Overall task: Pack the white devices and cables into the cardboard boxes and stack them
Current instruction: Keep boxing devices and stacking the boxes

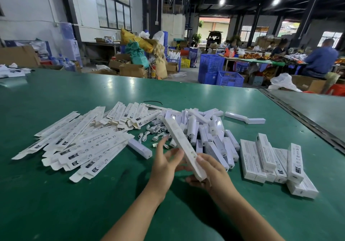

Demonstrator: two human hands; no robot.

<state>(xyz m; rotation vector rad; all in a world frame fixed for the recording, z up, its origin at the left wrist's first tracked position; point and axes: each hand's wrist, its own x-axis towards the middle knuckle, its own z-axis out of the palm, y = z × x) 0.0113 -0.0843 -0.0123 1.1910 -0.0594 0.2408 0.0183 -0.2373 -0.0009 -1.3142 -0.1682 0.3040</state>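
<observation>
**Slim box held slantwise over the green table**

At far left on the green table top (pixel 56 194), a fanned heap of flat unfolded white cardboard boxes (pixel 74 143) with black print, long axes mostly running from near left to far right; just right of the heap, one short white rectangular device (pixel 140 148) lying alone, long axis slanting from far left to near right; beyond it, a small tangle of coiled white cables (pixel 153 132).

Next, the left hand (pixel 166 164), raised off the table, fingers loose and spread, blurred at the tips, close against the left side of the held box; contact there impossible to judge.

Between both hands, a long slim white box (pixel 183 147), lifted clear of the table; long axis running from the near end, low and to the right, up and away to the far end; far end pointing away from the person and a little left, above the heaped devices.

Then the right hand (pixel 211 173), wrapped round the near end of that box, thumb on top, fingers curled beneath.

Behind and right of the hands, a jumbled pile of white devices (pixel 209 129), lying every way; at far right, closed printed white boxes (pixel 270 162) stacked in layers, long axes mostly pointing away from the person.
</observation>
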